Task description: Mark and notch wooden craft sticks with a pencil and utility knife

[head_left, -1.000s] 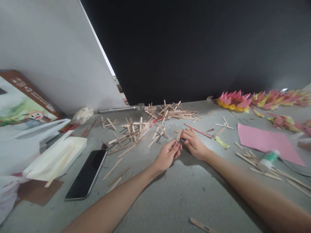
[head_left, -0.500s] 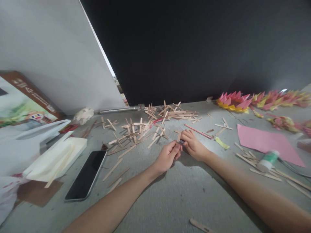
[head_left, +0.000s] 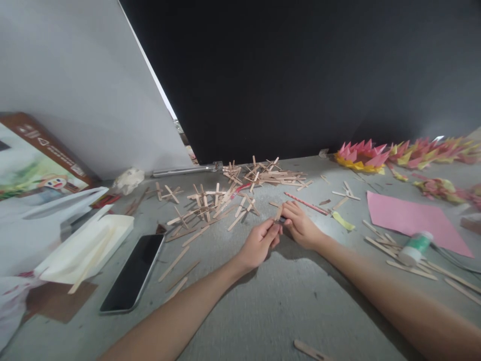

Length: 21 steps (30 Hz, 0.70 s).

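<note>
Both my hands meet at the middle of the grey surface. My left hand (head_left: 258, 243) is closed in a pinch on a short wooden craft stick (head_left: 278, 212). My right hand (head_left: 300, 224) curls around the same stick from the right, fingers closed; a small dark object shows between the two hands, too small to name. Just beyond them lies a scatter of wooden stick crosses (head_left: 210, 203) and a denser heap of sticks (head_left: 268, 174) against the black backdrop.
A dark phone (head_left: 133, 272) and a white tray (head_left: 84, 243) lie at left, beside a printed box (head_left: 35, 163). At right are pink paper (head_left: 411, 218), a glue bottle (head_left: 415, 247), loose sticks (head_left: 409, 268), and pink-yellow folded paper pieces (head_left: 363, 156). A striped straw (head_left: 302, 202) lies behind my right hand.
Hardly anything has moved; both hands stay pinched together on the stick, and the view has shifted slightly.
</note>
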Each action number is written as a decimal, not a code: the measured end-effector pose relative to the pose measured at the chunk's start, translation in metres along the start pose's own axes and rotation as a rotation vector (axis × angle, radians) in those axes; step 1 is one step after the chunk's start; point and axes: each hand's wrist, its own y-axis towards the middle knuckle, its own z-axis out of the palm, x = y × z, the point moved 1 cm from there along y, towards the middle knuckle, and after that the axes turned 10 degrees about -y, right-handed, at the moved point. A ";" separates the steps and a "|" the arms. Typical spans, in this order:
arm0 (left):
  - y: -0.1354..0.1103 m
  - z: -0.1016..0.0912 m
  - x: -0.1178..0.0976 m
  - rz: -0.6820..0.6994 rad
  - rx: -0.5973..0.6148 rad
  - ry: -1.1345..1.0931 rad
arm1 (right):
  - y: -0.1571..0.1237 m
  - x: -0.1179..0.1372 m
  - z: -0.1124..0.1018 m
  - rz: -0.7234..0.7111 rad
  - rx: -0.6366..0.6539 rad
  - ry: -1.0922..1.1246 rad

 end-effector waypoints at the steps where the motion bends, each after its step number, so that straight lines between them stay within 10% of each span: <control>1: -0.001 0.000 -0.001 0.005 -0.008 0.013 | 0.000 0.000 0.000 0.004 -0.004 0.003; 11: 0.003 -0.004 -0.003 0.034 -0.215 0.046 | -0.007 -0.008 0.002 0.172 -0.260 0.121; 21: 0.002 0.000 -0.004 0.018 -0.096 0.110 | -0.006 -0.005 0.000 0.056 -0.134 0.074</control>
